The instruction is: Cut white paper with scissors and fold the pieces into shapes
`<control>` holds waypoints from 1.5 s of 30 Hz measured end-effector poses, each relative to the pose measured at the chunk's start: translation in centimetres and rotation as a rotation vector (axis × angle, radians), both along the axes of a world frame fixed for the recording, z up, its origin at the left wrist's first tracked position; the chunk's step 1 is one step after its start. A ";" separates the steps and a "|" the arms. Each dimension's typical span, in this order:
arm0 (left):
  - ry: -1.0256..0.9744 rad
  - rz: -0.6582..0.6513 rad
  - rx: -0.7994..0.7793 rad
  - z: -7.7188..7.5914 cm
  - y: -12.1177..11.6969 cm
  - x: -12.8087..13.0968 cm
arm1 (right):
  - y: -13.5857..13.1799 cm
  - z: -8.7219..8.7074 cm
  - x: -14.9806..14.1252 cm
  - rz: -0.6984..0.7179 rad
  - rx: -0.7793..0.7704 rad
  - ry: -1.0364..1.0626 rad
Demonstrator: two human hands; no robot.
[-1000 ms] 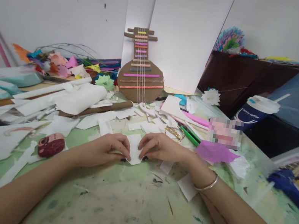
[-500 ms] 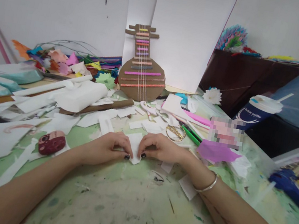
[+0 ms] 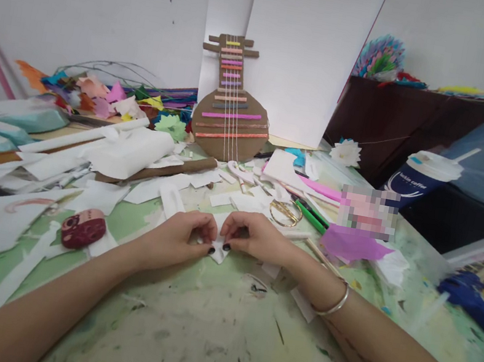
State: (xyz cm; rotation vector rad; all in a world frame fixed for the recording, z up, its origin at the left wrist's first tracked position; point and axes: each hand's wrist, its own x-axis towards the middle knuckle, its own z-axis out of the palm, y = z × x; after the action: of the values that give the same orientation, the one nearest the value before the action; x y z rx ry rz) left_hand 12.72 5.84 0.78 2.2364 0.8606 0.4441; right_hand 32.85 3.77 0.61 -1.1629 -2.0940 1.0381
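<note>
My left hand [image 3: 180, 239] and my right hand [image 3: 255, 239] meet at the middle of a paint-stained green table [image 3: 205, 337]. Both pinch a small piece of white paper [image 3: 218, 250] between thumbs and fingertips, and the hands hide most of it. The paper looks lifted slightly off the table. A silver bangle [image 3: 335, 303] circles my right wrist. Gold scissors [image 3: 286, 212] lie just beyond my right hand.
White paper scraps [image 3: 99, 196] litter the table. A cardboard string instrument [image 3: 231, 107] leans on white boards at the back. A dark red painted stone [image 3: 84, 228] lies left. A coffee cup [image 3: 420, 178], purple paper [image 3: 350, 245] and green pens [image 3: 310, 217] sit right.
My hands have drawn closer together over the white paper, gathering it between the fingertips; less of it shows now. The view has shifted slightly.
</note>
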 end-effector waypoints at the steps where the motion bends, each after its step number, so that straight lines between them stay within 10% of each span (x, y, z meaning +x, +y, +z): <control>1: 0.015 0.004 0.020 0.1 -0.1 0.0 | 0.0 -0.1 -0.1 -0.008 0.000 0.001; 29: 0.089 -0.059 0.270 0.5 -0.5 -0.2 | -0.1 -0.2 -0.5 -0.029 0.039 -0.042; 45: 0.290 -0.209 0.773 -0.1 -5.3 -1.4 | -0.1 -0.1 -0.5 -0.026 0.079 -0.076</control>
State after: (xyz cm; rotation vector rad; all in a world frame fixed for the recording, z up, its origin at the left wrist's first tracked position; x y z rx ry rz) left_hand 11.30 0.52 0.65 3.1279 0.6408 0.3996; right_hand 32.39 3.67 0.48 -1.2043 -2.1526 0.9034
